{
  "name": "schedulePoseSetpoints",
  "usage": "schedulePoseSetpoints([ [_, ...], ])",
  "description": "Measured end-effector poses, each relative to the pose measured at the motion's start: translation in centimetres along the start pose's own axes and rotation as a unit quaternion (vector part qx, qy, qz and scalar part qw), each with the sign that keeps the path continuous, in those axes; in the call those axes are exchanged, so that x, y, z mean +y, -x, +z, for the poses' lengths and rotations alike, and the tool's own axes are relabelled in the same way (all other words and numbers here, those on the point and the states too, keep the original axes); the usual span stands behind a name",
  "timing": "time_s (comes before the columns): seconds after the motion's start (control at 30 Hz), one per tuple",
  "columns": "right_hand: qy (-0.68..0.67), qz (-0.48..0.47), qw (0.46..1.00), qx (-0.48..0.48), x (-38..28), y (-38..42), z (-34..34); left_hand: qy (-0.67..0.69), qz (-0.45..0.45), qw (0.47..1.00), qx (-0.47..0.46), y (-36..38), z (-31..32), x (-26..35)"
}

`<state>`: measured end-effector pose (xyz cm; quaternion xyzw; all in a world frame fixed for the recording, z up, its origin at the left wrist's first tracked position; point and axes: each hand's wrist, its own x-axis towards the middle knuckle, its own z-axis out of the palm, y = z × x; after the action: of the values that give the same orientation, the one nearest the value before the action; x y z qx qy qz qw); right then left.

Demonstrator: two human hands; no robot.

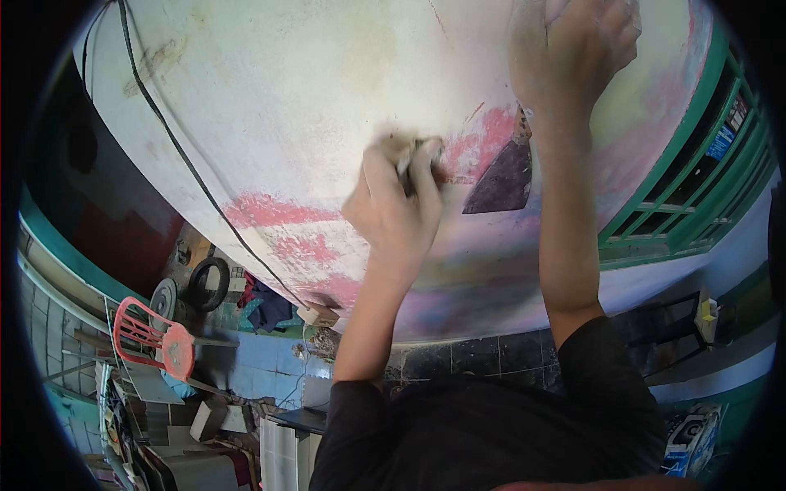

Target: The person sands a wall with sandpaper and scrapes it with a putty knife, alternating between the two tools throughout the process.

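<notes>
My left hand (395, 196) is at the painted wall (286, 106), its fingers bent and closed against the surface. Motion blurs the fingertips, and a small pale thing seems to be between them, too smeared to name. Higher up, my right hand (583, 45) is closed near the wall, partly cut off by the top of the view. Its fingertips and anything in them are hidden. Between my arms, a dark, roughly triangular piece (501, 182) shows against the wall. Around it are worn pink paint patches (282, 211) amid white.
A black cable (176, 131) runs down the wall to a small box (318, 314). At left stand a red plastic chair (176, 350) and a tire (209, 283). A green-framed window (679, 196) is at right, with a dark stool (667, 331) below.
</notes>
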<state>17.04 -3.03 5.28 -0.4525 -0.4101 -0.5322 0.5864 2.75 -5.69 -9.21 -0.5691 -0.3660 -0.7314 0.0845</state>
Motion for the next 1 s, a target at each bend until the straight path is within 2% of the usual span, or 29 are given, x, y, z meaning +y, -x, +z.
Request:
schedulePoseSetpoints([
  [0.1,-0.007,0.002,1.0,-0.02,-0.3,-0.1,-0.5,-0.056,0.034,0.998,0.025,-5.7,0.0,1.8],
  [0.17,-0.012,0.001,1.0,-0.016,-0.2,-0.2,-0.3,-0.034,0.055,0.997,0.032,-7.8,0.0,2.2],
  [0.3,-0.003,0.002,1.0,0.003,0.1,0.0,0.4,-0.051,0.025,0.997,0.049,-3.9,-0.3,1.8],
  [0.37,-0.003,-0.004,1.0,0.011,0.1,0.0,0.4,0.004,-0.058,0.998,0.013,-0.1,-0.2,1.2],
  [0.5,-0.009,0.0,1.0,0.009,0.1,-0.1,0.4,0.006,0.006,0.999,0.039,-2.7,0.6,1.0],
  [0.57,-0.002,-0.002,1.0,0.007,0.0,0.0,0.4,-0.092,0.053,0.994,0.033,-6.5,0.3,2.5],
  [0.7,0.0,0.004,1.0,0.002,0.0,0.0,0.4,-0.091,0.05,0.994,0.028,-6.0,0.3,2.4],
  [0.77,-0.005,0.002,1.0,0.006,0.0,0.1,0.3,-0.039,-0.026,0.999,0.018,-2.3,0.4,2.1],
  [0.87,-0.009,0.004,1.0,0.002,0.0,0.0,0.3,0.01,-0.02,1.0,0.019,1.8,1.1,0.2],
  [0.9,-0.01,0.006,1.0,-0.001,0.0,0.1,0.2,0.011,-0.02,1.0,0.018,0.6,1.0,0.9],
  [1.0,-0.018,0.006,1.0,-0.008,-0.3,0.0,0.0,-0.046,0.055,0.997,0.032,-6.3,1.2,3.7],
])
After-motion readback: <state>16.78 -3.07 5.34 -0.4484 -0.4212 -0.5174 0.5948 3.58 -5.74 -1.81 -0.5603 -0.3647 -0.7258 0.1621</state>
